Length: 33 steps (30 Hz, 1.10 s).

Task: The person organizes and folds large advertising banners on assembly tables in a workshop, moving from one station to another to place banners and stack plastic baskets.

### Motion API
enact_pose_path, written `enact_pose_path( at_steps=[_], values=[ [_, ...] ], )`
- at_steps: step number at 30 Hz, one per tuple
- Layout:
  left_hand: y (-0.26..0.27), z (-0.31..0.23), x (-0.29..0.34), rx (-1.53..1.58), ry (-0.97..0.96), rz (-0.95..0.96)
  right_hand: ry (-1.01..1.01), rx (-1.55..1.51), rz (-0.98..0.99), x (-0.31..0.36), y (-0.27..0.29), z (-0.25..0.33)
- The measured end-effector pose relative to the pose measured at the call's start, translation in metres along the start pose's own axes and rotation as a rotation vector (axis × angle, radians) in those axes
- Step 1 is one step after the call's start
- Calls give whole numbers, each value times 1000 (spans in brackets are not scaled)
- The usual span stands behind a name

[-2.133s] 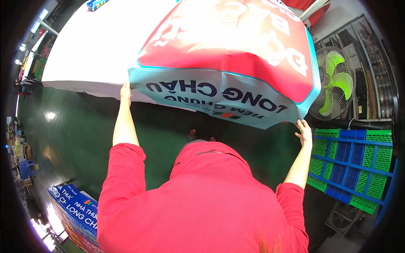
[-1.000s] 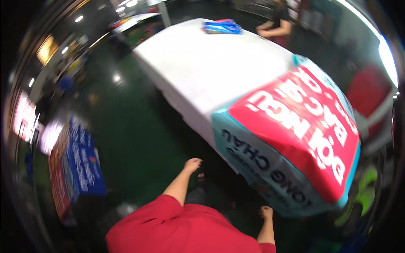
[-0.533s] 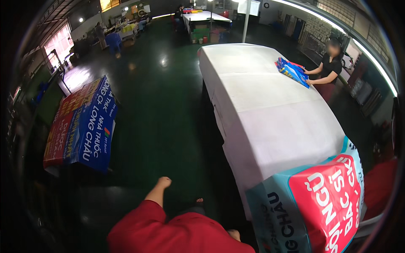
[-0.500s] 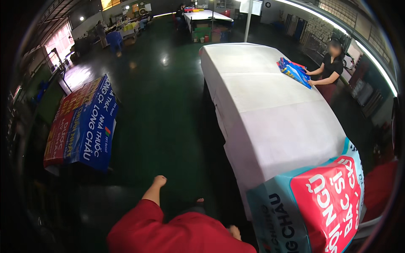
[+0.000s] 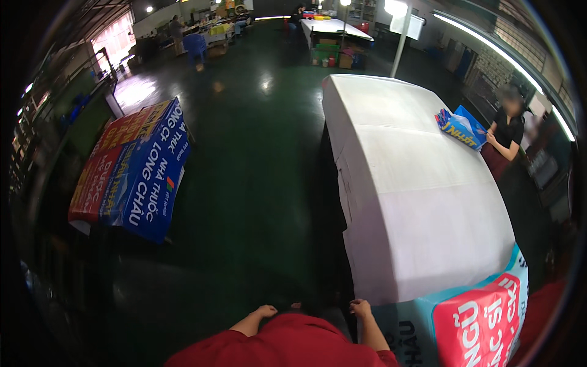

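Note:
My left hand (image 5: 266, 311) hangs low in front of my red shirt, fingers curled in, with nothing seen in it. My right hand (image 5: 361, 308) is beside the near left side of the long white-covered table (image 5: 422, 159), its fingers loosely bent and holding nothing that I can see. Close to my right forearm, a large printed sheet (image 5: 483, 321) in teal and red drapes over the near end of this table. My feet are mostly hidden below my body.
A low stand draped with a blue and red printed sheet (image 5: 137, 171) is on the left. Across the table, a person (image 5: 507, 131) handles a folded blue printed sheet (image 5: 463, 129). Farther off are a metal post (image 5: 402, 43), another white table (image 5: 336, 27) and a blue chair (image 5: 195, 46).
My view has shifted, so the tables sit farther right. My left arm has swung back toward my body and my right hand forward. The person across has turned up the blue sheet.

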<state>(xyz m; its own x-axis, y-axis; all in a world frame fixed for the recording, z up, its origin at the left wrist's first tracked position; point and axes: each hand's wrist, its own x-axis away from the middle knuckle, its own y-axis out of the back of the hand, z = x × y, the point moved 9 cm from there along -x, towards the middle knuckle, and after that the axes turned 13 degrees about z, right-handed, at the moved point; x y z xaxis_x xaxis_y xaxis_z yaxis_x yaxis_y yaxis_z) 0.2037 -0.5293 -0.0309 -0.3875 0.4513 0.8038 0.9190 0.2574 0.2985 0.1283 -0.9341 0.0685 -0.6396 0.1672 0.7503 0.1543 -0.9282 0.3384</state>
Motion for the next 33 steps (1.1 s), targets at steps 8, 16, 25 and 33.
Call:
enact_pose_path(
  at_steps=[8,16,25,33],
  values=[
    [139,27,-7,257,424,-301,90,16,173,-52,23,36],
    [261,-129,-109,291,163,-446,699,-41,-416,-9,205,234],
    [180,-465,-150,-130,-442,-176,222,451,-907,18,276,152],
    [185,-641,-135,-637,-931,-470,-75,295,-953,38,275,52]
  ],
)
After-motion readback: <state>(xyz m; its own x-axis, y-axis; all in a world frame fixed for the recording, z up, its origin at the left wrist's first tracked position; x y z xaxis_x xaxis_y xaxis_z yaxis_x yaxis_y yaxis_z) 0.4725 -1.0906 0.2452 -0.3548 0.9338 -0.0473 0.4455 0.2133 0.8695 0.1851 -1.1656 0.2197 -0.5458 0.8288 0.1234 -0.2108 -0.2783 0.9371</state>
